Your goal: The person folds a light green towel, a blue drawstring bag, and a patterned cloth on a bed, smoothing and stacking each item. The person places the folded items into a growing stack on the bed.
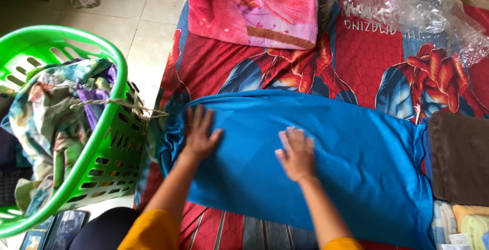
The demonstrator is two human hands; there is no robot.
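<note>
In the head view, the person is pressing both palms flat on a blue garment [326,163] that's lying across the middle of the frame on a red and blue printed bedsheet [367,51]. The left hand [199,134] and right hand [295,153] are both lying open, fingers spread, gripping nothing. A green laundry basket [109,143] stuffed with clothes is sitting at the left edge, and a pink floral folded cloth [254,8] is lying at top center.

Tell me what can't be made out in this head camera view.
- Bright blue cloth: surface under left hand and right hand hidden.
- Green plastic laundry basket: inside covered by floral fabric, left side cut off.
- Brown folded cloth: cut by right edge.
</note>
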